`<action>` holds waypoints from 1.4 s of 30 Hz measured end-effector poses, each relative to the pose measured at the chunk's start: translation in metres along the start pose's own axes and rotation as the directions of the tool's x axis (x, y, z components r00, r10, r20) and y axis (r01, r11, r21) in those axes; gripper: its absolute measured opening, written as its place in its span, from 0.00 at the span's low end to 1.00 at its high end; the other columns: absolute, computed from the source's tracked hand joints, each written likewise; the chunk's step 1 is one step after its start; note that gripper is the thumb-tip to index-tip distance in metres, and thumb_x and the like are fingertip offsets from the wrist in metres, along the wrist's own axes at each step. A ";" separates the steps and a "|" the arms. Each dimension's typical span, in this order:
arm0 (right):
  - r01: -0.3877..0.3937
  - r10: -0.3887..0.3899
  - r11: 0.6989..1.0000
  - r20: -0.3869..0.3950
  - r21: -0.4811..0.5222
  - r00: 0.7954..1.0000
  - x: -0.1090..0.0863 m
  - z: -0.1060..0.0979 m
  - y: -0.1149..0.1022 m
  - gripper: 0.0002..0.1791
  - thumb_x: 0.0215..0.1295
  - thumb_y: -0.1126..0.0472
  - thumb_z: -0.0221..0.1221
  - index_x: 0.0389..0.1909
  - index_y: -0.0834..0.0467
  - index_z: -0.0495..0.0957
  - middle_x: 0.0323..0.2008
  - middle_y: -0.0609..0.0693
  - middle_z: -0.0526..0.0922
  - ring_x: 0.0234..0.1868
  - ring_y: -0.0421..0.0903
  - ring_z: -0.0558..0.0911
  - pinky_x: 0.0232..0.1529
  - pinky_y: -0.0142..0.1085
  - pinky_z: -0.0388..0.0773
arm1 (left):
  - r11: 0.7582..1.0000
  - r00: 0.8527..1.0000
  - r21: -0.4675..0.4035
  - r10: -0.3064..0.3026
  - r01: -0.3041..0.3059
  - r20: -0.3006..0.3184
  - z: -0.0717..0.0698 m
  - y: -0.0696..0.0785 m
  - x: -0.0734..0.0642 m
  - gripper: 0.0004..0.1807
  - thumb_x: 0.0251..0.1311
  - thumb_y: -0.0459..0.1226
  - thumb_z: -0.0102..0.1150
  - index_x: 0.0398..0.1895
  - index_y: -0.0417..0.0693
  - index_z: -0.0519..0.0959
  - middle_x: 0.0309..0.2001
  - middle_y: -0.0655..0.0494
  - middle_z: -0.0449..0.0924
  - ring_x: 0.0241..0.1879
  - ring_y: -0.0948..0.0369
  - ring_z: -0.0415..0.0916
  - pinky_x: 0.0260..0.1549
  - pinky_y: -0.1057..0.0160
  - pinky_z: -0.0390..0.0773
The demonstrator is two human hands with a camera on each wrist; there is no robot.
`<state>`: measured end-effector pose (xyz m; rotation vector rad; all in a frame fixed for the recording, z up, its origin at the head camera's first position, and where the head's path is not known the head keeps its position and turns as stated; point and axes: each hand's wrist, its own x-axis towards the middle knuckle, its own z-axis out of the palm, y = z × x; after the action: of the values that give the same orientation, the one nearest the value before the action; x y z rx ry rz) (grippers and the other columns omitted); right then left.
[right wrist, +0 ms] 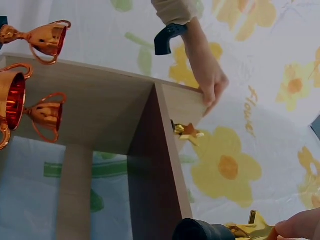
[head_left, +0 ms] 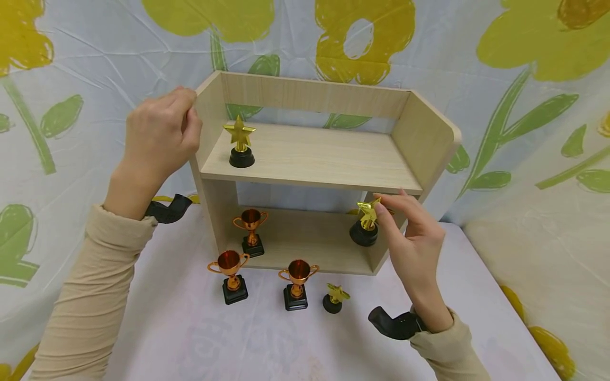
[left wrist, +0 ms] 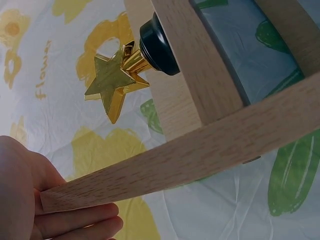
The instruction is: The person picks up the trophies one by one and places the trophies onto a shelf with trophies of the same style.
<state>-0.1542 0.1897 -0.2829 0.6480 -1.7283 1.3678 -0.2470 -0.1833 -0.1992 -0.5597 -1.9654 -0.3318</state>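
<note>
My left hand (head_left: 162,127) grips the upper edge of the left side panel of a small wooden shelf (head_left: 305,180); in the left wrist view its fingers (left wrist: 85,220) wrap the panel's end. With thumb and fingertips my right hand (head_left: 414,238) pinches a gold star trophy (head_left: 366,225) by its star. That trophy's round black base hangs tilted before the right part of the lower compartment. Another gold star trophy (head_left: 240,142) stands upright on the top shelf at the left, also seen as a star trophy (left wrist: 112,80) in the left wrist view.
A bronze cup trophy (head_left: 251,232) stands in the lower compartment at the left. On the white table (head_left: 267,349) before the shelf are two more bronze cups (head_left: 231,275) and a gold star trophy (head_left: 335,298). A flowered cloth (head_left: 310,32) hangs behind.
</note>
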 end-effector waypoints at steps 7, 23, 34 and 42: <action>-0.008 0.009 0.999 -0.015 0.039 1.000 0.006 0.008 -0.005 0.10 0.56 0.82 0.60 0.39 0.74 0.83 0.38 0.65 0.85 0.43 0.48 0.83 0.68 0.52 0.62 | 1.000 1.000 -0.001 -0.007 0.007 -0.001 0.001 -0.001 0.000 0.11 0.63 0.32 0.40 0.26 0.38 0.71 0.30 0.44 0.80 0.19 0.46 0.65 0.19 0.50 0.62; 0.004 -0.003 1.000 -0.025 0.031 1.000 0.020 0.019 -0.014 0.10 0.58 0.80 0.60 0.40 0.72 0.84 0.38 0.61 0.86 0.41 0.47 0.82 0.68 0.49 0.63 | 1.000 1.000 -0.013 -0.001 0.001 0.001 0.001 0.001 0.002 0.11 0.63 0.32 0.40 0.27 0.38 0.71 0.36 0.44 0.83 0.19 0.45 0.66 0.20 0.48 0.63; -0.013 0.015 0.998 -0.044 0.064 0.999 0.030 0.030 -0.018 0.09 0.58 0.79 0.60 0.40 0.72 0.84 0.39 0.59 0.87 0.42 0.46 0.82 0.68 0.47 0.63 | 1.000 1.000 -0.013 0.006 -0.006 -0.008 0.001 0.002 0.002 0.10 0.62 0.32 0.39 0.26 0.39 0.70 0.32 0.45 0.80 0.18 0.46 0.64 0.19 0.50 0.61; 0.013 -0.008 0.995 -0.047 0.100 0.999 0.040 0.039 -0.023 0.08 0.58 0.78 0.60 0.39 0.73 0.83 0.38 0.59 0.86 0.41 0.47 0.82 0.68 0.47 0.63 | 1.000 1.000 -0.009 -0.004 0.004 -0.003 0.000 0.001 0.001 0.10 0.62 0.32 0.39 0.27 0.39 0.70 0.29 0.46 0.78 0.17 0.46 0.62 0.18 0.51 0.59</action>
<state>-0.1681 0.1496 -0.2398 0.6741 -1.6254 1.4579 -0.2470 -0.1821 -0.1989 -0.5613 -1.9628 -0.3444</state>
